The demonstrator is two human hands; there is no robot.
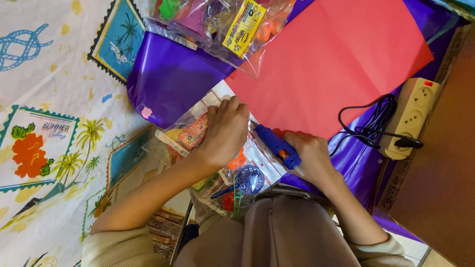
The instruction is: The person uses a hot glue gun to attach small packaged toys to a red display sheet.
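My right hand [310, 154] grips a blue glue gun [277, 145], its nozzle pointing up-left toward the edge of a red paper sheet [336, 59]. My left hand [225, 129] presses down on a clear plastic bag of small colourful toys [198, 133], its fingertips close to the glue gun's tip. The red sheet lies on purple glossy paper [170, 79]. More toy pieces, among them a blue net-like one [249, 180], show through clear plastic below my left hand.
A beige power strip [413, 116] lies at the right with a black plug and coiled black cord [371, 126]. Another clear toy bag [222, 22] sits at the top. A printed cloth with palm trees [54, 138] covers the left. A brown surface [440, 188] borders the right.
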